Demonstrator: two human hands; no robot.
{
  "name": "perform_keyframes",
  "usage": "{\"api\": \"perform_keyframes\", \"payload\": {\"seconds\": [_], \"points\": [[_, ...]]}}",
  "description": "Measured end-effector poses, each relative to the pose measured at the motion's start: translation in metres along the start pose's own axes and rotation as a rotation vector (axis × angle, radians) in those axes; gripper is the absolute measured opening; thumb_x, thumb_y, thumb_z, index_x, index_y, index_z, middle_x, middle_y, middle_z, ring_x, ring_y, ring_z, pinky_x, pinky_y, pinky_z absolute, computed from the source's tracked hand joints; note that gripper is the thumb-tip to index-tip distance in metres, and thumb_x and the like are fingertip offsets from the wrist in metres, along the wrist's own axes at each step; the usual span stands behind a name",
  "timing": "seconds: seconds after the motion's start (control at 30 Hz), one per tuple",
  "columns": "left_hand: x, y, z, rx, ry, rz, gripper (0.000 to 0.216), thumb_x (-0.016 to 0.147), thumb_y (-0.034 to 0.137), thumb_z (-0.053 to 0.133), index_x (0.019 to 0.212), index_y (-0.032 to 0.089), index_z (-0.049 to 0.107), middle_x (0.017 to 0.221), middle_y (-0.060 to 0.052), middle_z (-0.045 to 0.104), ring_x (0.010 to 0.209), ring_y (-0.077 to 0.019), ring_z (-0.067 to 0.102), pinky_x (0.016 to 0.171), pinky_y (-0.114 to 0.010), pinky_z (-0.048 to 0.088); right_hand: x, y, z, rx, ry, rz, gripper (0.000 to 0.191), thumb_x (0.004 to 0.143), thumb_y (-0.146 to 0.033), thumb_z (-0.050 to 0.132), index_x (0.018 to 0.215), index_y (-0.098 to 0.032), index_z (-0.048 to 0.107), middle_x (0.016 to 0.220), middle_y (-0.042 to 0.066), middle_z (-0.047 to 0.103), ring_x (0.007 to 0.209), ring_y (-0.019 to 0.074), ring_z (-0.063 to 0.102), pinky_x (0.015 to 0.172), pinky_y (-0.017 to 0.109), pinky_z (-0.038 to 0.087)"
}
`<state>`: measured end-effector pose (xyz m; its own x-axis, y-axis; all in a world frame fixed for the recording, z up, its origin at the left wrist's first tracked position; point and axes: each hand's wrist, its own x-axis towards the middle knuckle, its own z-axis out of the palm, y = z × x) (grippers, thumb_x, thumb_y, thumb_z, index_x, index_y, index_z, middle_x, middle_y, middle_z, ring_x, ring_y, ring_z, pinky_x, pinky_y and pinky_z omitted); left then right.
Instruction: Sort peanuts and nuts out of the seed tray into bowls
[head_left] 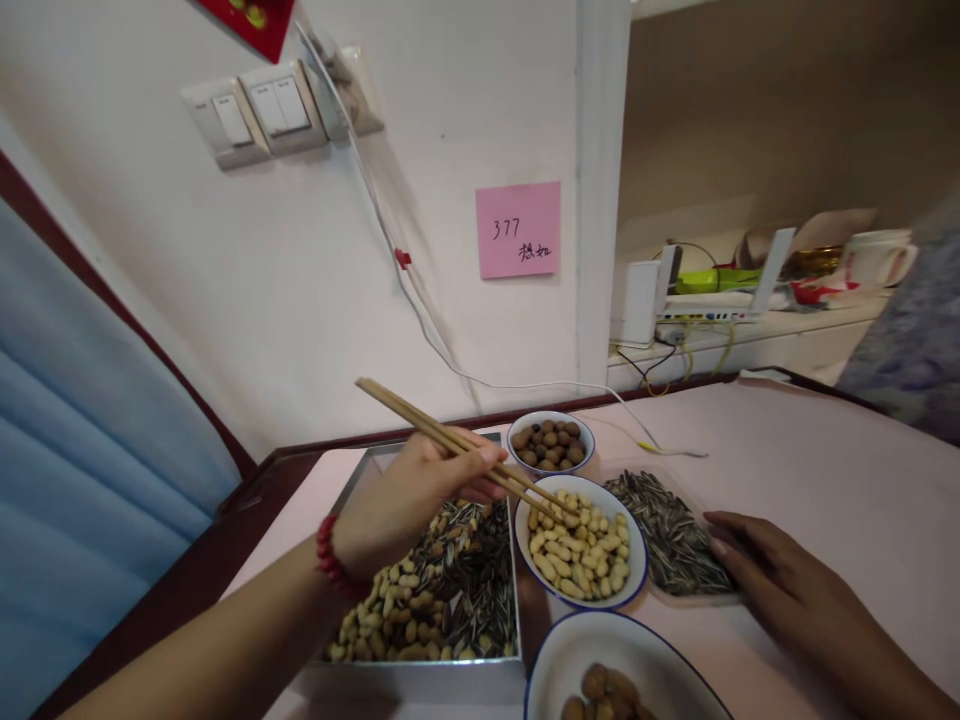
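My left hand (420,490) is closed around a pair of wooden chopsticks (457,445), whose tips reach over the bowl of peanuts (579,548). A red bead bracelet sits on that wrist. Under the hand lies a metal tray (435,570) with mixed peanuts and sunflower seeds. My right hand (780,575) lies flat and open on the table, fingertips at the edge of a plate of sunflower seeds (671,535).
A small bowl of brown nuts (551,442) stands behind the peanuts. A white bowl (622,675) with a few nuts sits at the near edge. A pink note (517,230), switches and a cable are on the wall. A cluttered shelf (750,300) is at right.
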<state>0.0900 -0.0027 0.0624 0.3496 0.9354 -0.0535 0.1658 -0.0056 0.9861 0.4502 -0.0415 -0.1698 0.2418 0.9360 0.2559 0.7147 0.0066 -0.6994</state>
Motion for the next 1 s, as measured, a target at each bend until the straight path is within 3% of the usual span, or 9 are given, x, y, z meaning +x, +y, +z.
{"api": "perform_keyframes", "payload": {"seconds": [0.23,0.53,0.77,0.87,1.0], "points": [[0.019,-0.025,0.026,0.126,-0.073,-0.008,0.027,0.083,0.039,0.07,0.088,0.012,0.074,0.079,-0.007,0.072,0.066,-0.0144,0.063,0.06,-0.024,0.051,0.001,-0.001,0.002,0.031,0.004,-0.006,0.049,0.087,-0.061,0.049,0.112,-0.023,0.066,0.119,0.01,0.071,0.11,0.0292,0.067,0.095,0.045,0.054],[0.018,-0.036,0.026,0.139,-0.155,0.014,0.025,0.08,0.034,0.074,0.091,0.012,0.073,0.08,-0.005,0.068,0.065,-0.012,0.055,0.06,-0.025,0.047,0.0,-0.001,0.002,0.028,-0.004,-0.004,0.049,0.087,-0.061,0.048,0.114,-0.023,0.066,0.12,0.009,0.07,0.113,0.0294,0.065,0.097,0.045,0.053],[0.014,-0.028,0.028,0.099,-0.203,-0.029,0.023,0.079,0.037,0.076,0.081,0.014,0.073,0.076,-0.005,0.069,0.065,-0.0143,0.062,0.064,-0.027,0.052,0.002,-0.003,-0.002,0.023,-0.036,-0.017,0.05,0.087,-0.061,0.05,0.113,-0.022,0.066,0.119,0.01,0.071,0.112,0.0288,0.066,0.096,0.045,0.054],[0.006,-0.017,0.024,0.056,-0.161,-0.008,0.022,0.078,0.036,0.077,0.08,0.015,0.073,0.076,-0.005,0.07,0.065,-0.0147,0.064,0.063,-0.027,0.054,0.001,-0.002,-0.001,0.016,-0.026,-0.02,0.048,0.089,-0.06,0.049,0.114,-0.022,0.065,0.12,0.011,0.07,0.112,0.0291,0.065,0.096,0.045,0.054],[-0.008,-0.005,0.003,0.049,-0.012,0.058,0.019,0.082,0.035,0.075,0.084,0.016,0.073,0.078,-0.004,0.073,0.067,-0.0146,0.066,0.064,-0.026,0.055,0.001,0.001,0.0,0.005,-0.026,-0.013,0.049,0.086,-0.06,0.051,0.113,-0.023,0.066,0.118,0.009,0.071,0.112,0.0297,0.066,0.096,0.045,0.054]]}}
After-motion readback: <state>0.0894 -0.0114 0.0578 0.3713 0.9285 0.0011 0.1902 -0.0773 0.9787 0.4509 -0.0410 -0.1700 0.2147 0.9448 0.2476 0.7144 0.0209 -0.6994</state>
